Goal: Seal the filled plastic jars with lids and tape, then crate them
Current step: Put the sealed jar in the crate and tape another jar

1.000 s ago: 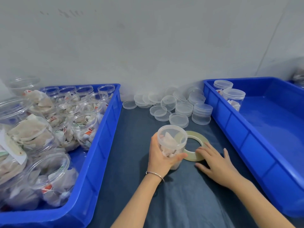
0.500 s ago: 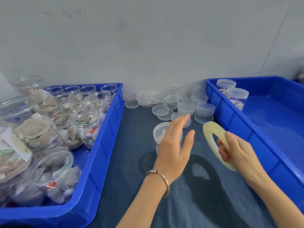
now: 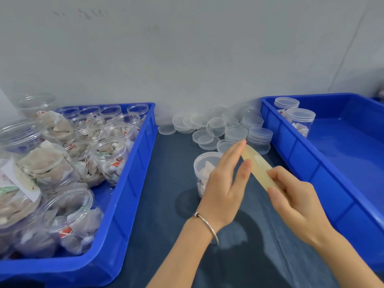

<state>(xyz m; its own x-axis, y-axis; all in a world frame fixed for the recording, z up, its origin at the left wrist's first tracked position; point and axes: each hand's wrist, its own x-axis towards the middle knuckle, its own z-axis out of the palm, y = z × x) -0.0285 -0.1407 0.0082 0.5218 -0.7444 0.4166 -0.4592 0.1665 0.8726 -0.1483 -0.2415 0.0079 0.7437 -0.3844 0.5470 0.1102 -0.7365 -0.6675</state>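
Tape roll between crate rims

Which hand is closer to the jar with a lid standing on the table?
Left. The left hand overlaps the lidded jar in the view, just right of it. The right hand is farther right, gripping the tape roll.

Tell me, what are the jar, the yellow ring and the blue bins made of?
The jar looks like clear glossy plastic; its contents show through. The ring, pinched by the right hand, seems to be a translucent yellowish tape roll, seen edge-on. The bins look like hard, shiny moulded plastic, with light glinting on the walls.
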